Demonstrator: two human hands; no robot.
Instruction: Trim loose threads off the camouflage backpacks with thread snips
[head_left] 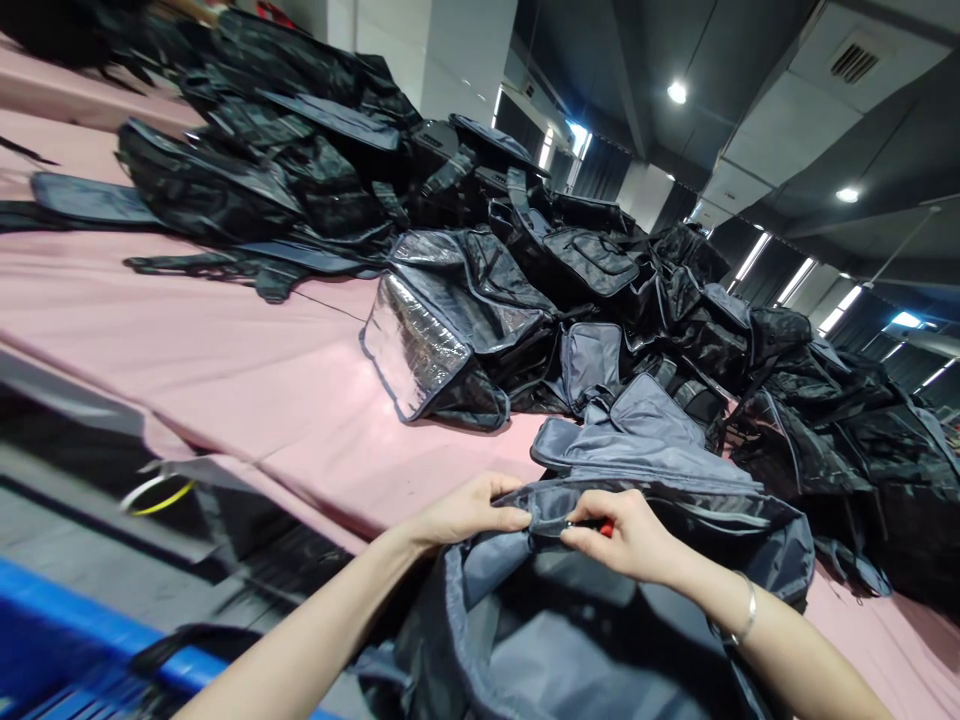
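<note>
An open dark camouflage backpack (585, 670) is sitting at the near edge of the pink-covered surface (247, 380), directly below both hands, its grey lining showing and its flap lying back. The left hand (480, 508) is pinching the upper rim, its grip closing thumb to fingers on the fabric. Just beside it, the right hand (628, 535) is keeping its grip nearly closed around a small red item (606, 528), mostly hidden by the fingers, while thumb and forefinger are meeting at the same rim. A silver bracelet (748, 610) is circling the right wrist. Beyond the backpack, a foil-lined bag (427, 345) is resting on its own side of a long heap of camouflage bags (600, 265). At lower left, a blue rail (82, 620) is standing below the surface, slightly blurred.
</note>
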